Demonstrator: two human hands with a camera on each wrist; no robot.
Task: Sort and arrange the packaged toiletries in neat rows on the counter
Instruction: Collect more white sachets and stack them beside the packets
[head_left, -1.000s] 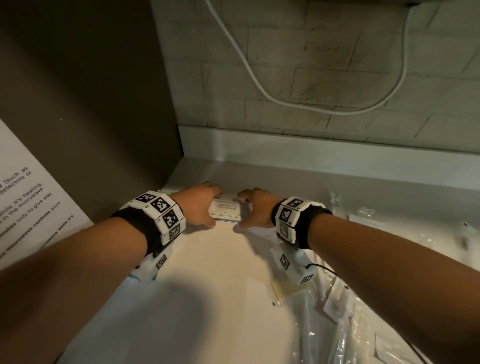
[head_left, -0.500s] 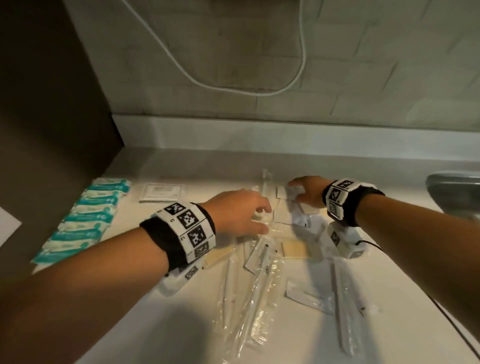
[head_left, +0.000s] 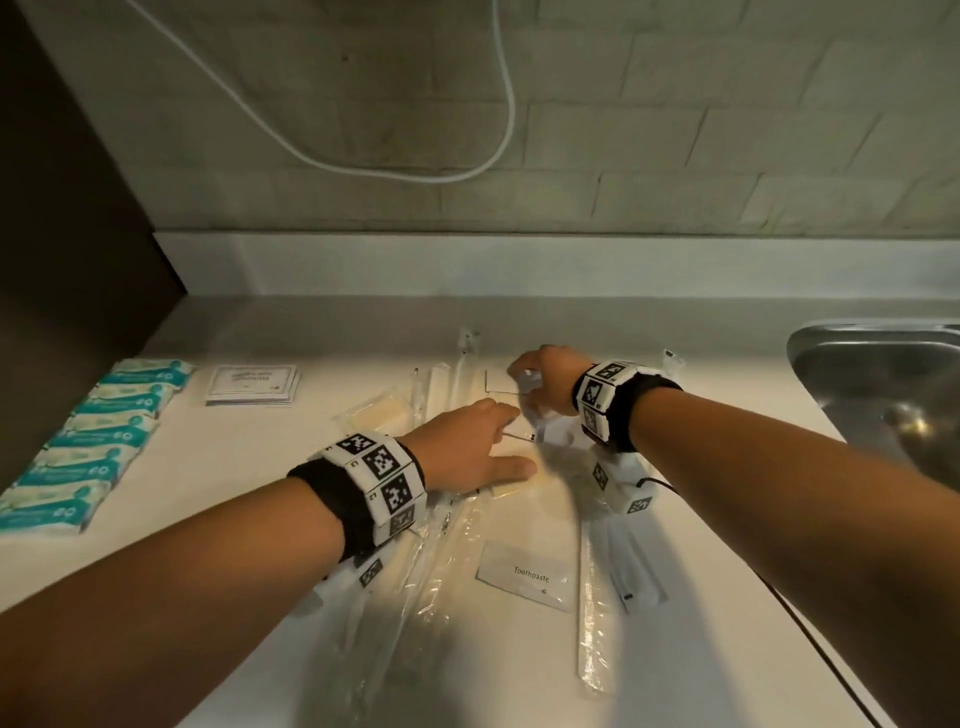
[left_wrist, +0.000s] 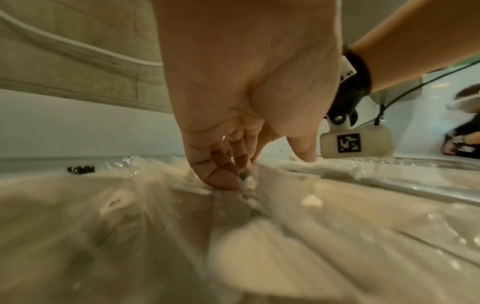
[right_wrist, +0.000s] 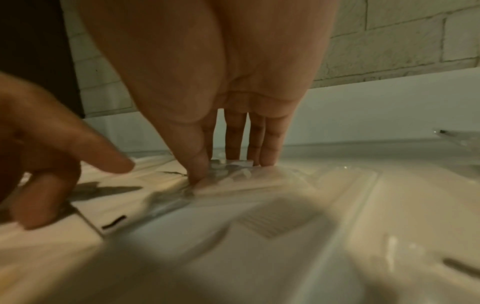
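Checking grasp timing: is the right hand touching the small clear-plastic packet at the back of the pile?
Touching. In the right wrist view, the right hand presses its thumb and fingertips onto the small clear-plastic packet.

Overall light: dim, warm-yellowish indoor light is falling on the counter (head_left: 218, 467), its middle showing brightest.
Shadows: the wall (head_left: 675, 130) and the dark panel (head_left: 62, 234) at far left are sitting in gloom; soft arm shadows are darkening the near counter.
Glare: the sink (head_left: 878, 374) and the clear wrappers (head_left: 452, 551) are catching small highlights.
Head view: straight lines are bowing toward the edges; the centre is staying fairly sharp.
Wrist views: both are looking soft and smeared, with foreground packets (right_wrist: 272, 224) blurring into pale shapes and only the fingertips (left_wrist: 223, 181) coming near focus.
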